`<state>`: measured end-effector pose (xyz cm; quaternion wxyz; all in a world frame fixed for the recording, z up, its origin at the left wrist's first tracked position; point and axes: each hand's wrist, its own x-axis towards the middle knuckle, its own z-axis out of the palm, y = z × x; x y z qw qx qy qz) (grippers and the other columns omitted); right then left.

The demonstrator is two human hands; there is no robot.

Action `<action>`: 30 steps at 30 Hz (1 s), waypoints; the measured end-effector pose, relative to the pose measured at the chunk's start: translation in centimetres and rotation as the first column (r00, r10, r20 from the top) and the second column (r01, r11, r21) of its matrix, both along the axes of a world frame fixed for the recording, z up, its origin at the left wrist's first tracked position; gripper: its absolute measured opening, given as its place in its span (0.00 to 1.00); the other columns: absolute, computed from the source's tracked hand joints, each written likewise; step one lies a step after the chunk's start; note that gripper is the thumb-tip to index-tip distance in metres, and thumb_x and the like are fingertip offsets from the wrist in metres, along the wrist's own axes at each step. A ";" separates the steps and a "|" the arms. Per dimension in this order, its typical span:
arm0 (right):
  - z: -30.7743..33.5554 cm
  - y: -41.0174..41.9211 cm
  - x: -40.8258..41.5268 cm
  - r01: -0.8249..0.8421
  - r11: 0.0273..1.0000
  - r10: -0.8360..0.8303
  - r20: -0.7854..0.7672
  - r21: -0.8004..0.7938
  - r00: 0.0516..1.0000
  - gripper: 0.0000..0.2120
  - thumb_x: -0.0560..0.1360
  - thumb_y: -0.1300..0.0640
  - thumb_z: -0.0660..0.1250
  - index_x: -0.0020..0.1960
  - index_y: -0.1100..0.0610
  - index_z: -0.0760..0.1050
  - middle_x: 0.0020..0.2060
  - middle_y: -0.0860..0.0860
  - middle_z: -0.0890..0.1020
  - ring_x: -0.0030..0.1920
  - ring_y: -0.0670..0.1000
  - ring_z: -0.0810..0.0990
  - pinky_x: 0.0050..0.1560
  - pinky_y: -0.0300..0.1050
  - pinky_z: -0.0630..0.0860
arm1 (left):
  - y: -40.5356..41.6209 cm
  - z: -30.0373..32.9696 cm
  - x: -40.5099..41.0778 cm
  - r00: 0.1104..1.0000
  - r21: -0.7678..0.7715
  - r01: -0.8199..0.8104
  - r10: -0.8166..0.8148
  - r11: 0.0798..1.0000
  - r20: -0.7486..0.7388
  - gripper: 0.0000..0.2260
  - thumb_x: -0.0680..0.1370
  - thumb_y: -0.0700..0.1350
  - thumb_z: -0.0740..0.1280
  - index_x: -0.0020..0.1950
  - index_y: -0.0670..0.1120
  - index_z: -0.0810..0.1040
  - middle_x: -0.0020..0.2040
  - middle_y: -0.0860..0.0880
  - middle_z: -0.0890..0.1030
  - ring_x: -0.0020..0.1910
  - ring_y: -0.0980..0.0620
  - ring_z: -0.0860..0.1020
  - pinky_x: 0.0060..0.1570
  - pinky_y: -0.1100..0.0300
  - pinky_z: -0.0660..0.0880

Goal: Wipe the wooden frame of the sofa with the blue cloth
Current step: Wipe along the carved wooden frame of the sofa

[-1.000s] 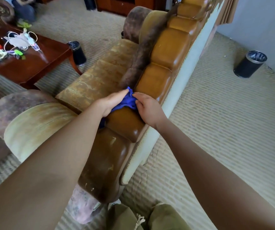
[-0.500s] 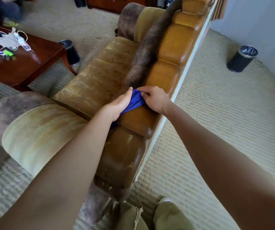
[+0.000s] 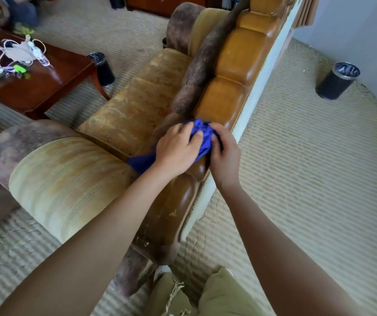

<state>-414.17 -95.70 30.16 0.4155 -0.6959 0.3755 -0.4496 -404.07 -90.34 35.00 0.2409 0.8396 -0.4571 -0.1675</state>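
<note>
The glossy brown wooden frame [image 3: 233,65] runs along the top of the sofa's back, carved into rounded blocks. A bunched blue cloth [image 3: 202,131] lies on the frame near its middle, with a tail [image 3: 140,161] hanging toward the seat side. My left hand [image 3: 178,149] lies on top of the cloth with its fingers curled over it. My right hand [image 3: 225,153] grips the bunched part from the right, thumb and fingers pinching the folds. Both hands hide most of the cloth.
The sofa's yellow seat cushions [image 3: 137,103] and rolled armrest [image 3: 59,179] lie to the left. A red-brown coffee table [image 3: 46,87] with clutter stands at far left, a black bin [image 3: 103,68] beside it. Another black bin [image 3: 336,80] stands on the carpet at right.
Both hands have gathered over the cloth, bunching it between them, and my left hand now covers it from above. The view has shifted a little nearer.
</note>
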 end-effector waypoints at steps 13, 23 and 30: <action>-3.2 -1.2 -1.2 0.017 0.719 -0.189 0.172 0.694 0.967 0.08 0.79 0.62 0.57 0.46 0.50 0.66 0.46 0.56 0.74 0.40 0.51 0.70 0.37 0.42 0.68 | -6.4 -0.3 -2.4 0.836 0.433 0.349 -0.484 0.831 0.256 0.23 0.81 0.57 0.51 0.76 0.58 0.53 0.76 0.44 0.48 0.75 0.46 0.49 0.73 0.45 0.44; -3.3 2.6 -2.2 -0.145 0.645 -0.097 0.269 0.750 0.958 0.08 0.75 0.67 0.55 0.51 0.57 0.63 0.43 0.54 0.70 0.41 0.52 0.67 0.38 0.44 0.66 | -4.7 0.0 -2.2 0.789 0.446 0.388 -0.540 0.807 0.292 0.24 0.78 0.56 0.56 0.74 0.61 0.58 0.76 0.47 0.53 0.75 0.45 0.49 0.69 0.35 0.46; -1.4 5.6 -2.8 -0.129 0.670 -0.017 0.189 0.731 0.982 0.04 0.71 0.58 0.56 0.45 0.56 0.62 0.37 0.54 0.67 0.37 0.52 0.63 0.40 0.48 0.64 | -1.6 0.8 -0.6 0.904 0.403 0.246 -0.359 0.882 0.234 0.37 0.71 0.70 0.60 0.76 0.62 0.49 0.77 0.48 0.49 0.75 0.41 0.48 0.69 0.38 0.56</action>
